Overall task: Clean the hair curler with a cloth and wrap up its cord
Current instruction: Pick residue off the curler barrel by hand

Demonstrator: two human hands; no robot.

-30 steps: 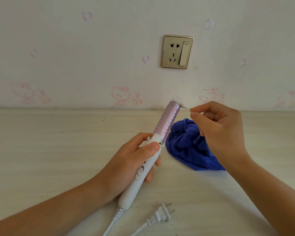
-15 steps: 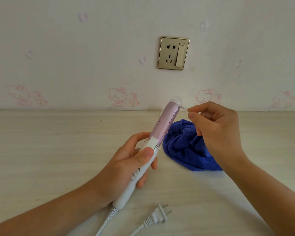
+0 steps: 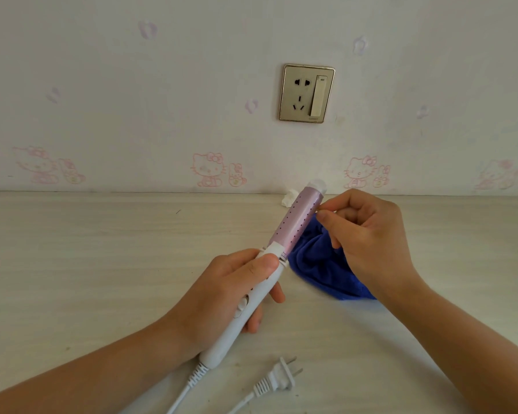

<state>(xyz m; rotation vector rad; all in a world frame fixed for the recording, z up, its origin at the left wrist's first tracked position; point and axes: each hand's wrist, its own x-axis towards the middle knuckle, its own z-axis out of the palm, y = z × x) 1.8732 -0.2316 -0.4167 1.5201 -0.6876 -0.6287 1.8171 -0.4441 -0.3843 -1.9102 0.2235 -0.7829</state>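
Hair curler (image 3: 293, 225) is being gripped by its handle in the left hand (image 3: 231, 291), barrel angled toward the table's (image 3: 102, 264) far edge so the right hand (image 3: 368, 234) can reach it. Whether those curled fingers are pinching anything cannot be told. Cloth (image 3: 320, 264) is being left beneath.

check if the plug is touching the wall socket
Apart. The head view shows the plug lying on the table with its prongs bare, while the wall socket is mounted well above it, its holes empty.
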